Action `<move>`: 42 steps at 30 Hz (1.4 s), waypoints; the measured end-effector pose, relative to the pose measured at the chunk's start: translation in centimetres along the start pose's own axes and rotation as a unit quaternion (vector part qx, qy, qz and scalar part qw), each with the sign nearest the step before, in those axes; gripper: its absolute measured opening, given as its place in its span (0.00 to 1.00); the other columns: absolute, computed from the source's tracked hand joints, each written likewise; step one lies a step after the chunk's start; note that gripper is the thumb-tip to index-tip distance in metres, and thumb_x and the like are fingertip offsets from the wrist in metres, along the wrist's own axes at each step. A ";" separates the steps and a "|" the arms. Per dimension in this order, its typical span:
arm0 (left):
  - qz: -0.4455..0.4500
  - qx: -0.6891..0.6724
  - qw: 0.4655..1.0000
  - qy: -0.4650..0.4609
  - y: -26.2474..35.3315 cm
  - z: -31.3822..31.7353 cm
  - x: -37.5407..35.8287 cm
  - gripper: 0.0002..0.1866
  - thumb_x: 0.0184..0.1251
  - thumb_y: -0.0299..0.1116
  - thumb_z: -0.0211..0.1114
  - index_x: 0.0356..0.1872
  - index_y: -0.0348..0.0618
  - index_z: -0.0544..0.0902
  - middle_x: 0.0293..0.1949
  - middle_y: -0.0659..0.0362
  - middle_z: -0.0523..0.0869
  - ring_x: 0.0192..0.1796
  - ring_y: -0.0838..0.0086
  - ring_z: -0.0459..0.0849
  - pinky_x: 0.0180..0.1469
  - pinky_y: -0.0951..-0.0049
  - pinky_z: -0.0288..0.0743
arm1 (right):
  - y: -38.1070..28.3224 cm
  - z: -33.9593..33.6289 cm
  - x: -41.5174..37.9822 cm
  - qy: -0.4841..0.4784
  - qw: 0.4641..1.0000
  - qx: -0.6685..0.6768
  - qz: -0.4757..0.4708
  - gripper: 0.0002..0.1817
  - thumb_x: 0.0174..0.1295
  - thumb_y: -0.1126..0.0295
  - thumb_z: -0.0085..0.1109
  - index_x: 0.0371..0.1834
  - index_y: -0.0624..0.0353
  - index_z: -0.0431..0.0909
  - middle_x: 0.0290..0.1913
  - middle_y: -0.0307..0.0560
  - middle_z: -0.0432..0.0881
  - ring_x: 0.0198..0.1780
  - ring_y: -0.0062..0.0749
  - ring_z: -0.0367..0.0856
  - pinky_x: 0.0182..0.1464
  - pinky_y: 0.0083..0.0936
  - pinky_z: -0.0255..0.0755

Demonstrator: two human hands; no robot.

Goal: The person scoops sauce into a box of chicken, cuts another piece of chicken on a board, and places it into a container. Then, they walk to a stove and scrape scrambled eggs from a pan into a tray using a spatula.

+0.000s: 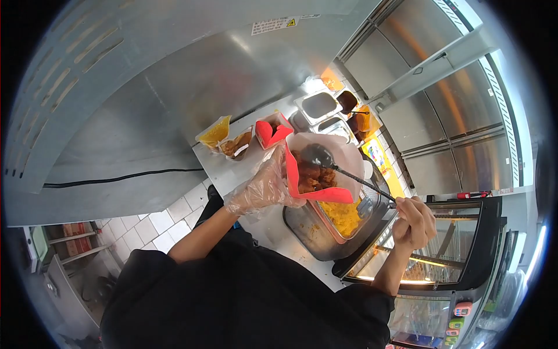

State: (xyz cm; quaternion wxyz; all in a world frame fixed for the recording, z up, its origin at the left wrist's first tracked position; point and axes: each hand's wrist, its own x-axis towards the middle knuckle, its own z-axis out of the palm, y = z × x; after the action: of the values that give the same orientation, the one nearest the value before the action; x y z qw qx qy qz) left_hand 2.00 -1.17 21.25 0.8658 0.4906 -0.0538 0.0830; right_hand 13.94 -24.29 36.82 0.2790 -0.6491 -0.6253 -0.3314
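Note:
My left hand (264,183), in a clear plastic glove, grips a red and white takeaway box (328,196) by its side. Brown, saucy fried pieces (315,177) lie in the open box. Bare and closed, my right hand (414,222) pinches the end of a black ladle's handle. The bowl of the ladle (318,155) is inside the box, over the food. Below the box, a tray of yellow food (340,220) sits within a larger metal pan (302,227).
Behind the box stand a second red box (273,131) and a bag with brown food (235,145). Metal containers (318,106) and a dark sauce tub (347,102) are farther back. A glass display case (447,232) is at right. A black cable (128,175) runs at left.

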 end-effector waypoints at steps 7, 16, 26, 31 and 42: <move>0.004 0.006 1.000 0.007 0.3 0.2 0.0 0.59 0.43 0.19 0.80 0.74 0.49 0.48 0.63 0.51 0.74 0.66 0.62 0.77 0.68 0.56 0.75 | -0.1 -0.1 0.0 -0.014 1.000 -0.009 -0.009 0.06 0.57 0.81 0.61 0.38 0.66 0.81 0.20 0.45 0.78 0.17 0.30 0.74 0.19 0.22 0.64; 0.072 0.080 0.993 0.039 -0.3 0.2 -0.2 0.54 0.41 0.20 0.82 0.70 0.46 0.55 0.64 0.54 0.72 0.63 0.68 0.77 0.69 0.61 0.71 | -0.1 -1.1 -0.7 0.024 0.998 -0.050 0.038 0.04 0.62 0.78 0.60 0.38 0.66 0.81 0.21 0.48 0.79 0.18 0.28 0.75 0.20 0.20 0.65; 0.125 0.144 0.953 0.236 -3.1 0.3 -0.6 0.52 0.42 0.28 0.84 0.67 0.43 0.56 0.64 0.53 0.69 0.65 0.67 0.73 0.70 0.62 0.69 | 2.0 1.9 -3.7 0.166 0.786 0.307 0.510 0.12 0.75 0.64 0.52 0.41 0.64 0.78 0.20 0.34 0.70 0.18 0.11 0.59 0.19 0.13 0.50; 0.178 0.174 0.941 0.231 -3.6 -1.2 -2.5 0.53 0.46 0.30 0.83 0.69 0.41 0.53 0.65 0.52 0.68 0.66 0.64 0.73 0.70 0.61 0.70 | 6.1 6.2 -5.3 0.201 0.690 0.404 0.566 0.12 0.76 0.65 0.51 0.45 0.63 0.77 0.21 0.33 0.69 0.17 0.11 0.58 0.19 0.12 0.51; 0.133 0.336 0.877 0.315 -7.7 -6.3 -10.7 0.33 0.58 0.25 0.73 0.63 0.37 0.67 0.56 0.53 0.77 0.57 0.69 0.81 0.56 0.71 0.80 | 19.7 25.7 -11.1 -0.074 0.854 0.047 0.513 0.16 0.71 0.63 0.53 0.33 0.63 0.84 0.18 0.40 0.80 0.20 0.21 0.77 0.26 0.24 0.69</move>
State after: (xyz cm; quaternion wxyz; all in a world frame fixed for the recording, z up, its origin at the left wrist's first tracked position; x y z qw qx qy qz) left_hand -6.95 -0.59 9.70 0.6004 0.6883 0.1887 0.3606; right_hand 35.69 -12.47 13.14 0.3925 -0.8865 -0.2372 -0.0619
